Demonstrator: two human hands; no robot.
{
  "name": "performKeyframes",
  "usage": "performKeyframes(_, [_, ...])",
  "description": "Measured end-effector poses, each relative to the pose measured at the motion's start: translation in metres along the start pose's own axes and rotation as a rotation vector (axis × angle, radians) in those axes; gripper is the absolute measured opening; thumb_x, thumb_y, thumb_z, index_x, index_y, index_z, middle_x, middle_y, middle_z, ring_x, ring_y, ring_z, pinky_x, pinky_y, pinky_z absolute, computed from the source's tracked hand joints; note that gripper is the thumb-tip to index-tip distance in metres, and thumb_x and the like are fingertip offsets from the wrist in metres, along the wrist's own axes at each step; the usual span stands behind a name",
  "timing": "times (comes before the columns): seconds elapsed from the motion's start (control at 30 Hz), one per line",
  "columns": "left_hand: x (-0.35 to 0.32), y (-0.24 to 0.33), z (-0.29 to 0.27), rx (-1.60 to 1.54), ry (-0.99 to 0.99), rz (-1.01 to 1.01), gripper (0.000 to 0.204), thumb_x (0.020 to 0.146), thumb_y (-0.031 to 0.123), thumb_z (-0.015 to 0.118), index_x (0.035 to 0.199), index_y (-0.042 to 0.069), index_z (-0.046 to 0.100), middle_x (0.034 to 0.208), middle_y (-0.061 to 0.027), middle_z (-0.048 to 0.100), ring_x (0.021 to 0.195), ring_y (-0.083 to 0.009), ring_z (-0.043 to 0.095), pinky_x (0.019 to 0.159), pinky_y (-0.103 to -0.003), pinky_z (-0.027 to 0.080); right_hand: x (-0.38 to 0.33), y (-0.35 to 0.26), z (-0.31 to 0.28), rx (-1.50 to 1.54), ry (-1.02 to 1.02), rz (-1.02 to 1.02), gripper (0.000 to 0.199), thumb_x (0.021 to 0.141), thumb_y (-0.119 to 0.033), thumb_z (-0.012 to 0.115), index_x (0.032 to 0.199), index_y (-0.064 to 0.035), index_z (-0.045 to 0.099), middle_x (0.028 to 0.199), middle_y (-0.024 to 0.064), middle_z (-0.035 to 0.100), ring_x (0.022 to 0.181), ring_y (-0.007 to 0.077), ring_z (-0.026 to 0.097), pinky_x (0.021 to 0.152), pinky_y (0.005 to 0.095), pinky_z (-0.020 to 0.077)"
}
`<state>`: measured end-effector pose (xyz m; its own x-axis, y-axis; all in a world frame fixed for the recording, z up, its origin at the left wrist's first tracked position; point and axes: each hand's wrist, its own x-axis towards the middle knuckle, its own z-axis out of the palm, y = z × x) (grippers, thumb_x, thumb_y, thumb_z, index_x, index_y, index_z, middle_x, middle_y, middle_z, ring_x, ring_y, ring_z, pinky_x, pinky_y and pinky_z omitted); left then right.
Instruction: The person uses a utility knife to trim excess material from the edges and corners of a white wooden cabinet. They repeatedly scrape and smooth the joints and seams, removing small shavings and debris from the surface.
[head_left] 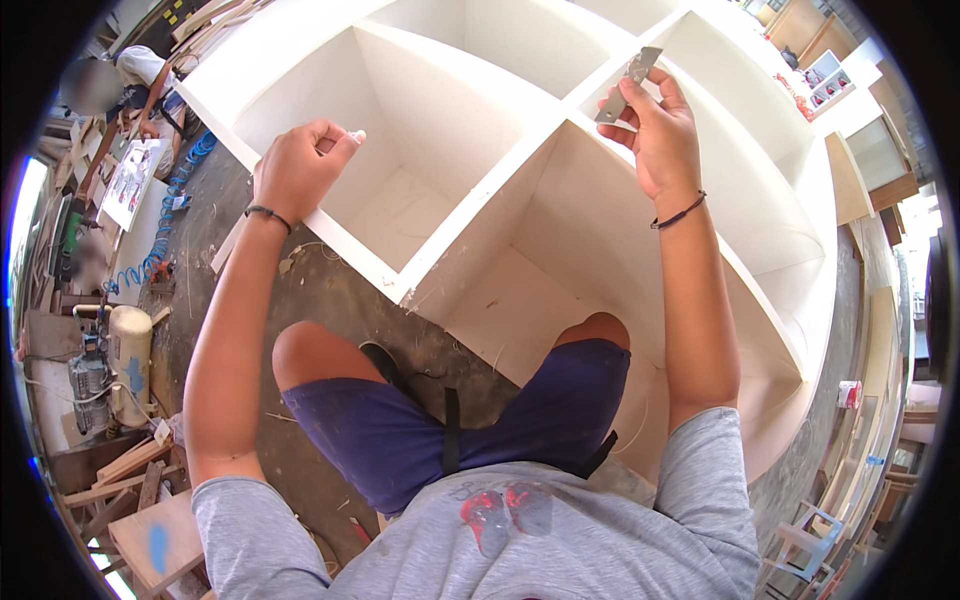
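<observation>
Person crouched, grey shirt, blue shorts (450,430), knees over dusty floor (330,300); right knee sits at the mouth of the near compartment of a white cubby shelf unit (520,170) lying on its back; left hand (300,170) loosely closed, thumb and fingers pinched on something small and pale, too small to tell what, resting at the front edge of the left compartment; right hand (655,135) clamped on a thin grey metal blade (628,82), blade tilted up and away, held over the centre divider, tip near the far partition; hands well apart, one compartment between them; cream air compressor tank (130,350) and blue coiled hose (175,215) off left on the floor; timber offcuts (130,470) near lower left.
</observation>
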<state>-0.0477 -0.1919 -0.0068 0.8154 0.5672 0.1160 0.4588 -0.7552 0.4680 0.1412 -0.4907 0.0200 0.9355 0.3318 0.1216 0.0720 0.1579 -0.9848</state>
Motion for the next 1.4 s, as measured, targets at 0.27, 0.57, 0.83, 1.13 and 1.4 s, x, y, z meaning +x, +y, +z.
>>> performKeyframes(0.27, [-0.005, 0.0, -0.003, -0.012, 0.015, 0.071, 0.041, 0.089, 0.047, 0.063, 0.092, 0.008, 0.073, 0.078, -0.0058, 0.072, 0.073, -0.0203, 0.068, 0.069, -0.033, 0.05, -0.024, 0.065, -0.002, -0.468, 0.105, -0.213, 0.027, 0.084, -0.003, 0.064, 0.111, -0.0063, 0.066, 0.091, 0.0042, 0.067, 0.075, 0.0158, 0.065, 0.068, 0.0327, 0.0525])
performKeyframes(0.57, [-0.002, -0.003, -0.001, -0.067, -0.032, 0.106, 0.039, 0.093, 0.04, 0.062, 0.09, 0.002, 0.07, 0.072, -0.0034, 0.066, 0.066, -0.0102, 0.057, 0.063, -0.026, 0.046, -0.032, 0.118, 0.054, -0.63, 0.508, -0.534, 0.037, 0.083, -0.004, 0.061, 0.119, -0.012, 0.067, 0.083, 0.0061, 0.062, 0.065, 0.0242, 0.061, 0.059, 0.0371, 0.0514])
performKeyframes(0.83, [-0.001, -0.001, -0.005, 0.033, -0.096, 0.083, 0.043, 0.093, 0.045, 0.059, 0.086, 0.004, 0.07, 0.065, -0.0023, 0.063, 0.057, -0.0092, 0.05, 0.056, -0.029, 0.039, -0.024, 0.118, 0.051, -0.793, 0.53, -0.505, 0.037, 0.083, -0.001, 0.059, 0.117, -0.0134, 0.068, 0.079, 0.0062, 0.062, 0.063, 0.0262, 0.062, 0.056, 0.038, 0.0521])
performKeyframes(1.13, [-0.003, 0.009, -0.006, -0.011, -0.111, 0.112, 0.042, 0.094, 0.043, 0.06, 0.083, 0.004, 0.069, 0.064, -0.0015, 0.062, 0.055, -0.0071, 0.044, 0.053, -0.028, 0.036, -0.062, 0.104, 0.046, -0.758, 0.244, -0.68, 0.031, 0.084, -0.003, 0.06, 0.11, -0.017, 0.07, 0.076, 0.0076, 0.057, 0.071, 0.0266, 0.061, 0.061, 0.0383, 0.0537])
performKeyframes(1.4, [-0.002, 0.007, -0.007, 0.006, -0.121, 0.087, 0.04, 0.093, 0.041, 0.063, 0.086, 0.002, 0.07, 0.066, -0.0033, 0.064, 0.058, -0.0072, 0.051, 0.057, -0.025, 0.04, -0.057, 0.063, 0.013, -0.815, 0.159, -0.801, 0.021, 0.082, -0.012, 0.061, 0.1, -0.0121, 0.071, 0.083, 0.0074, 0.065, 0.078, 0.0278, 0.063, 0.074, 0.0409, 0.0498])
